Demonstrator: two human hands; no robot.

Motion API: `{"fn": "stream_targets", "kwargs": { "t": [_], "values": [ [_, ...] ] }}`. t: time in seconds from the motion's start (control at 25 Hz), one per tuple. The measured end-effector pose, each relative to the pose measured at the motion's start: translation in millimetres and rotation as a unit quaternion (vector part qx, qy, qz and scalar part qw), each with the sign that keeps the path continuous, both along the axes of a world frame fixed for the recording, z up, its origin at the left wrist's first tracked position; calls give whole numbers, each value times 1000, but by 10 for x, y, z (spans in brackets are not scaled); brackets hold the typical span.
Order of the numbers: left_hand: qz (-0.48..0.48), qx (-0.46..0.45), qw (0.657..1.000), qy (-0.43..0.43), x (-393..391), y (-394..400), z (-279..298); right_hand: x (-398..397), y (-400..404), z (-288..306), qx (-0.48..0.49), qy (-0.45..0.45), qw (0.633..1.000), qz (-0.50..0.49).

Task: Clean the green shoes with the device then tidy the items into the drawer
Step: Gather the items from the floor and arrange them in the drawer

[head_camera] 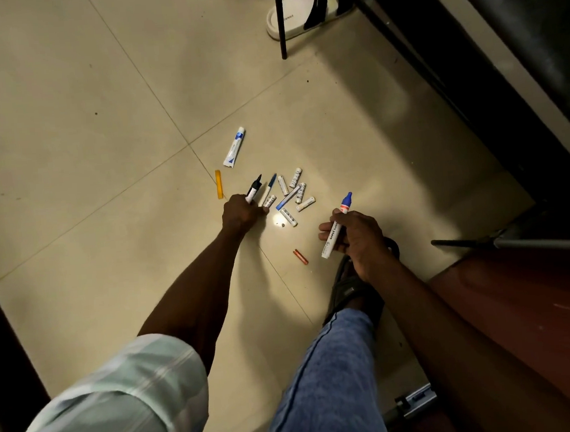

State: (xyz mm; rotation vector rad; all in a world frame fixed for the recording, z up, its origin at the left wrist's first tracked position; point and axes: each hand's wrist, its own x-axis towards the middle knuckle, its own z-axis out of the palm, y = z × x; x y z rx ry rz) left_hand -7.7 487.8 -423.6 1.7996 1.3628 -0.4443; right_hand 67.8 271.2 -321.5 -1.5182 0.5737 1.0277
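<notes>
Small items lie scattered on the tiled floor. My left hand (241, 213) is down among them, closed around a black-capped marker (254, 189), with a blue-tipped pen (269, 189) beside its fingers. My right hand (354, 236) holds a blue-capped white marker (336, 227) above the floor. Between the hands lie several white batteries (295, 194) and a blue-and-white pen (287, 198). A white-and-blue tube (234, 147), an orange strip (219, 184) and a copper battery (300, 257) lie apart. No green shoes are in view.
A white slide sandal (300, 14) sits at the top under thin black stand legs (280, 20). A dark cabinet (502, 65) runs along the right. A reddish-brown wooden surface (527, 317) with a metal rail (414, 400) is at the lower right. My sandalled foot (353, 288) rests beneath my right hand.
</notes>
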Motion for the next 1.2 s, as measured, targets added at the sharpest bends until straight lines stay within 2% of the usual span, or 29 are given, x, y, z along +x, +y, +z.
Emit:
{"fn": "stream_targets", "kwargs": {
  "t": [0.12, 0.24, 0.4, 0.56, 0.76, 0.88, 1.0, 1.08, 1.2],
  "values": [
    [-24, -12, 999, 38, 49, -71, 48, -12, -30, 41, -2, 7, 1000, -8],
    [-11, -7, 999, 33, 60, -121, 107, -23, -39, 147, 3, 7, 1000, -16],
    [114, -33, 990, -79, -48, -186, 395, -103, -157, 369, -17, -6, 1000, 0],
    [174, -103, 970, -134, -94, -349, 1186, -243, -248, 916, -24, -15, 999, 34],
    [113, -154, 963, -192, -223, -874, 2780, -622, -603, 2081, 11, -96, 995, 1],
    [92, -271, 914, -288, -303, -1245, 3775, -977, -955, 2781, 23, -160, 986, -38],
    [-2, -340, 876, -343, -521, -1818, 4689, -1417, -1432, 3265, 57, -190, 977, -73],
    [-48, -352, 870, -341, -723, -2280, 5005, -1675, -1765, 3442, 71, -199, 974, -88],
    [-118, -362, 885, -267, -1021, -2947, 5060, -1984, -2220, 3520, 46, -205, 970, -119]
  ]
}}
